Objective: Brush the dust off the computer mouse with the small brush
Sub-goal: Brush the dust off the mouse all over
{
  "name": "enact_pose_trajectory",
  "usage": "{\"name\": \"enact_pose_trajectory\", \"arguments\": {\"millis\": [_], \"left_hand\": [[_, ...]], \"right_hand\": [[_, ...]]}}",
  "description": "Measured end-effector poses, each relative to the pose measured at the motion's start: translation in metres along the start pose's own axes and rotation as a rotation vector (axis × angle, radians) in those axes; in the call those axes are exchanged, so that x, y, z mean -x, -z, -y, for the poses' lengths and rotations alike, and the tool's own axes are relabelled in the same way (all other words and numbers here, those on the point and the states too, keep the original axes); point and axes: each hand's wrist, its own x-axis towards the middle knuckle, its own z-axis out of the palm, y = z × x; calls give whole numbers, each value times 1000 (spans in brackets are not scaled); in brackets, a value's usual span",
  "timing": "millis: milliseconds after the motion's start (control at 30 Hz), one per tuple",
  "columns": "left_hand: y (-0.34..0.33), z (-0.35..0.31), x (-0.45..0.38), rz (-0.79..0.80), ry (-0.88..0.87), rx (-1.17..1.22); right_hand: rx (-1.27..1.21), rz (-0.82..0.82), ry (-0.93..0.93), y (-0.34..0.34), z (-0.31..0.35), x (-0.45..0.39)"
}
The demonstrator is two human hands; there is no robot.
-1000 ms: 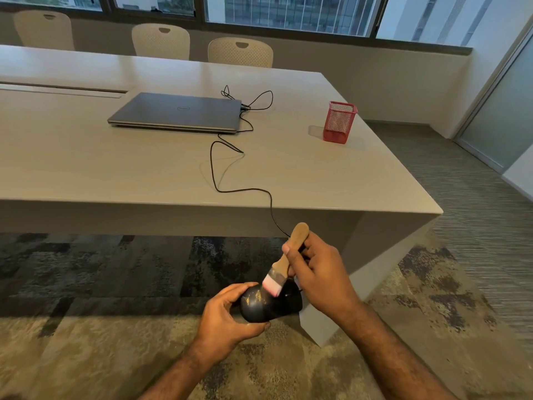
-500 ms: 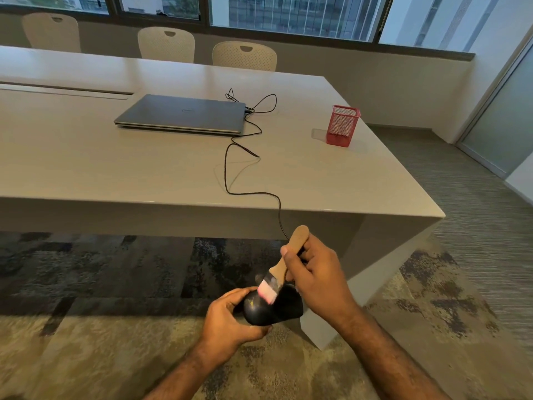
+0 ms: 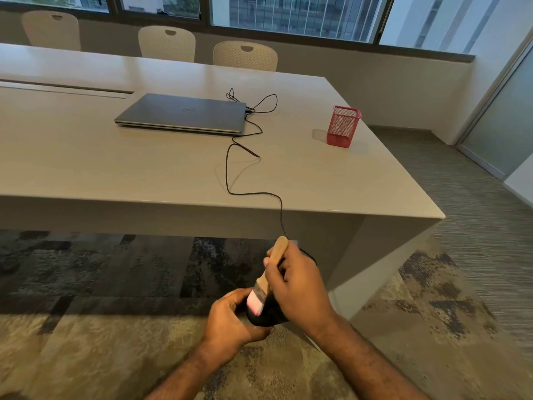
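A long beige conference table (image 3: 144, 168) fills the upper half of the view, above patterned carpet (image 3: 86, 327). On it lie a closed grey laptop (image 3: 184, 114) at about 11 o'clock and a red mesh pen holder (image 3: 343, 126) at 1 o'clock. A black cable (image 3: 227, 180) runs from the laptop over the table edge down to 6 o'clock, where the left hand (image 3: 230, 321) grips the black computer mouse (image 3: 266, 317) from below. The right hand (image 3: 297, 287) clasps the small brush (image 3: 269, 280) by its wooden handle, its pink bristles touching the mouse.
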Motion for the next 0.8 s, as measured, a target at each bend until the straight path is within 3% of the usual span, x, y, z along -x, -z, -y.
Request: {"name": "enact_pose_trajectory", "arguments": {"millis": [133,333,533,700,800], "left_hand": [[-3,1,-1,-5,23,11],[-4,0,-1,15,9,7],[-4,3,-3,-33,11,11],[-2,9,-4,-28,-22,-5],[-3,7,-4,-40,-27,-10]], "right_hand": [[35,-177,73,1,4,-2],[135,49,-15,-15,3,-7],[79,-155,-16,-9,2,-17],[12,-37,-86,-22,-1,-16],[94,-60,-36,-22,-3,-18]]}}
